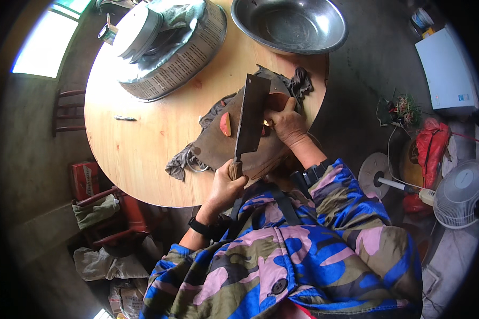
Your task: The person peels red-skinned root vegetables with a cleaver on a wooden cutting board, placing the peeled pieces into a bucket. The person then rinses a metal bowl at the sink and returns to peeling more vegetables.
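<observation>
My left hand (228, 182) grips the wooden handle of a broad cleaver (252, 115), its dark blade pointing away from me over a worn chopping board (212, 145). Beyond the blade, my right hand (288, 124) holds a reddish-brown piece of produce (277, 100), probably sweet potato. The blade hides part of this piece, so I cannot tell whether the edge touches it. Left of the cleaver lies a cut wedge (225, 124) with red skin and yellow flesh. A grey cloth (179, 163) sticks out from under the board.
The board rests on a round wooden table (143, 155). A large steel basin (291, 30) stands at its far right edge, and a slotted basket (175, 67) with a white round container (137, 34) at far left. A pen-like object (125, 118) lies left. An electric fan (459, 195) is at right.
</observation>
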